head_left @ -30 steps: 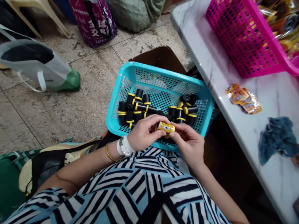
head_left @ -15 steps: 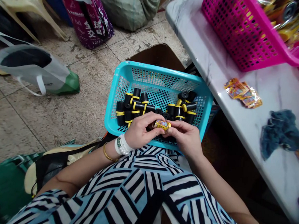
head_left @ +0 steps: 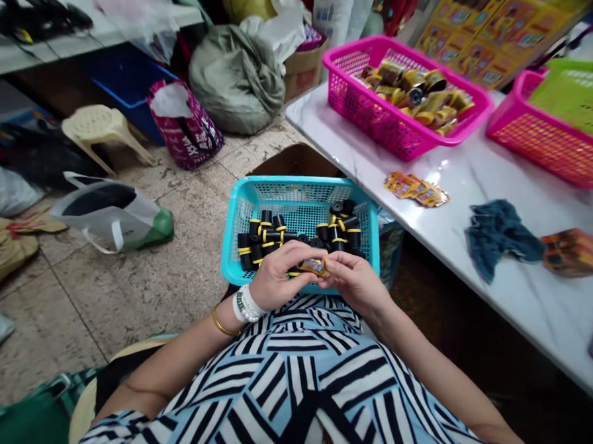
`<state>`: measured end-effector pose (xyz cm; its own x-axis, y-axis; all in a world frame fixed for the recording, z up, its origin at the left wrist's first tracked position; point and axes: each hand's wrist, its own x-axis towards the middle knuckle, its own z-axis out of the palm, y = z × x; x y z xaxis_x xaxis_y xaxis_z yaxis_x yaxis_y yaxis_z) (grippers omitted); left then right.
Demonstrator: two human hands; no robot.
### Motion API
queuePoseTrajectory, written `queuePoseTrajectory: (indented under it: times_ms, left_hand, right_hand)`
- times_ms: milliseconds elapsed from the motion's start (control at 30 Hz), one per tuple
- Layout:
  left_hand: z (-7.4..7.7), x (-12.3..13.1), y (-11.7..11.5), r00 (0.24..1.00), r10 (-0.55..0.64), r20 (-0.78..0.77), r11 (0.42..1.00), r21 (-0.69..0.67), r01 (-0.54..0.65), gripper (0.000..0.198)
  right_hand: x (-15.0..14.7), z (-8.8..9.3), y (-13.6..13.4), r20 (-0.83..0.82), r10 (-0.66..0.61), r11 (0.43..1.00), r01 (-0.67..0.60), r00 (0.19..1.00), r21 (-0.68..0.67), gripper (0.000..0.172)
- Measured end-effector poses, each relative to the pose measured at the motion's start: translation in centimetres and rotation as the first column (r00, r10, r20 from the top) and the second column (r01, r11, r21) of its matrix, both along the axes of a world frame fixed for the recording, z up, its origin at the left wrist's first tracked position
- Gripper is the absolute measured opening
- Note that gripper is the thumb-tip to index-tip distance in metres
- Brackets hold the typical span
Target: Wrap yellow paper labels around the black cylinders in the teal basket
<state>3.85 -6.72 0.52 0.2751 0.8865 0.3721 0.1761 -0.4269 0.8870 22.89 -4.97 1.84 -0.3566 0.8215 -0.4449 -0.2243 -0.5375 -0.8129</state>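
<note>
The tube (head_left: 314, 266), in a bright printed sleeve with yellow at one end, is up in both hands over the near rim of the blue basket (head_left: 298, 181). The left hand (head_left: 281, 277) grips its left part between thumb and fingers; the right hand (head_left: 355, 281) has its fingertips closed on the yellow end. The step in hand looks like working the sleeve snug around the tube; whether it is fully on, I cannot tell. The next move seems to call for a steady left hold and light right fingertips, so the film doesn't crease. Inside the basket lie black tubes (head_left: 274, 236) with yellow bands; right of it, on the table (head_left: 450, 230), sit flat sleeves (head_left: 415, 190).
</note>
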Motion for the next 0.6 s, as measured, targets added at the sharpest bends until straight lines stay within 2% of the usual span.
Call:
queuePoseTrajectory:
  times_ms: [100,167,267,400,467,533,600]
  left_hand:
    - [0.7,0.8,-1.6,0.979,0.144,0.144,0.975,-0.191,-0.115,0.052]
    - [1.1,1.0,-2.3,0.955,0.235,0.182,0.949,-0.253,-0.185,0.041]
    - [2.1,0.9,-2.9,0.951,0.297,0.084,0.946,-0.164,-0.280,0.022]
    - [3.5,0.8,-3.1,0.942,0.334,0.019,0.943,-0.021,-0.333,0.015]
    - [4.0,0.8,-3.3,0.943,0.330,0.040,0.944,-0.008,-0.330,0.017]
    - [4.4,0.9,-3.4,0.951,0.299,0.081,0.954,-0.023,-0.299,0.021]
    - [4.8,1.1,-3.5,0.954,0.261,0.150,0.964,-0.089,-0.250,0.026]
  right_hand:
    - [-0.2,0.9,-1.5,0.079,-0.116,0.972,0.097,0.990,0.214,0.030]
    - [-0.5,1.5,-2.3,0.108,-0.214,0.933,0.170,0.971,0.318,0.031]
    - [-0.7,2.4,-3.4,0.079,-0.275,0.896,0.225,0.958,0.382,0.034]
    - [-0.7,2.8,-4.3,0.023,-0.252,0.868,0.216,0.967,0.448,0.037]
    - [-0.6,2.6,-4.6,-0.009,-0.271,0.813,0.234,0.963,0.532,0.036]
    - [-0.4,2.3,-4.8,-0.028,-0.298,0.735,0.247,0.954,0.631,0.033]
    - [-0.2,2.2,-4.9,-0.023,-0.317,0.661,0.239,0.948,0.711,0.030]
